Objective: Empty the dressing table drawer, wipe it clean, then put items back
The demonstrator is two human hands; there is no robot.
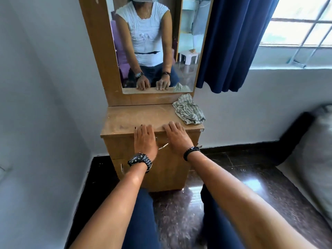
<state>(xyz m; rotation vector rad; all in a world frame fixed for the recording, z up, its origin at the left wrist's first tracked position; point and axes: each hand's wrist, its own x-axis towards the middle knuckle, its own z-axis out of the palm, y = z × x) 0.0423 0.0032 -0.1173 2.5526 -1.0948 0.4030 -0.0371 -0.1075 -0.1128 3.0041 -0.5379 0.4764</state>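
Note:
A wooden dressing table (122, 123) with a tall mirror stands against the wall in front of me. My left hand (144, 139) and my right hand (175, 135) both rest flat over its front top edge, fingers straight and holding nothing. Below them the drawer front (118, 146) is closed, and its metal handle (163, 146) shows between my wrists. A striped grey-and-white cloth (188, 109) lies crumpled on the right rear corner of the tabletop. The drawer's contents are hidden.
A lower cabinet door with a small handle (122, 167) sits beneath the drawer. A blue curtain (233, 44) hangs right of the mirror by a window. A mattress (312, 155) lies on the dark glossy floor at the right. My knees are close to the cabinet.

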